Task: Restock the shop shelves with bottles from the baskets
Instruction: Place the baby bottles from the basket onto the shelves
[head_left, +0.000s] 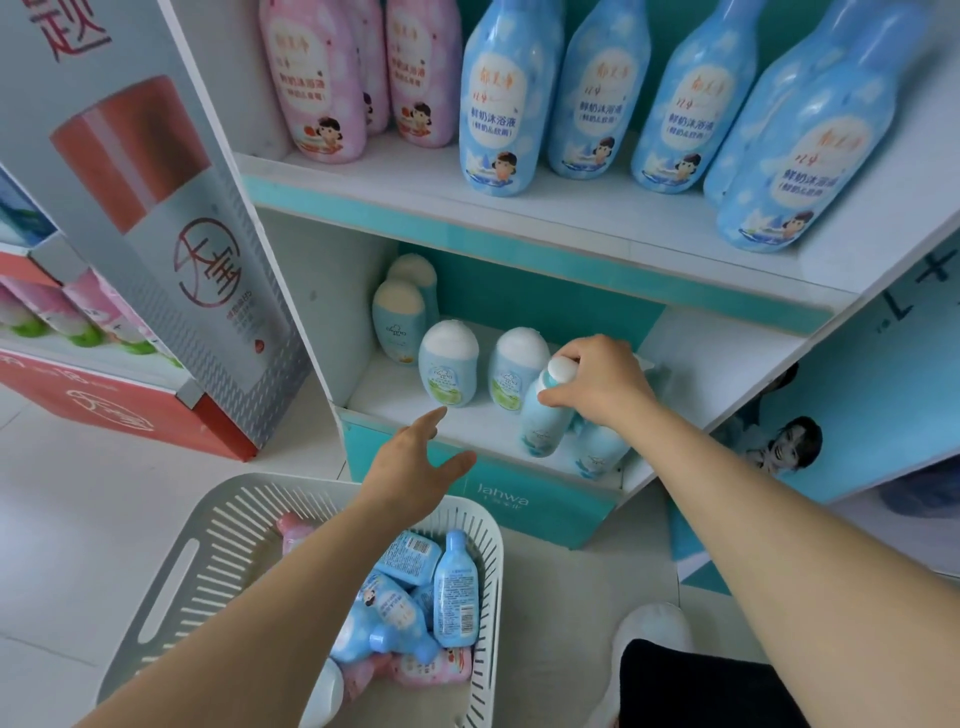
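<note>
White slatted plastic is forming the basket (208, 519) that is sitting on the floor at the lower left. It is holding a loose heap of small blue and pink bottles (456, 592), so plenty of stock is waiting to go up. Just above its far rim the left hand (415, 462) is hovering with fingers straight and spread, gripping nothing and pointing toward the front edge of the lower shelf (395, 400).

On that shelf, 2 pale blue bottles (397, 325) are standing one behind the other at the back left, and 2 green-labelled bottles (448, 364) are standing side by side nearer the middle. Further right the right hand (602, 384) is curling around the neck of a small pale blue bottle (540, 421), thumb under its white cap. It is holding that bottle upright at the shelf's front, just beside another blue bottle (597, 452) partly hidden under the wrist. Whether its base is resting on the board I cannot tell.

Above, the upper shelf (571, 223) is carrying pink bottles (311, 83) at the left and a row of large blue bottles (506, 98) to the right, and it is looking well filled.

By my judgement the job is running somewhere near its middle. The lower shelf is filling along its right side, room is showing at its front left, and the basket is needing many more trips.
</note>
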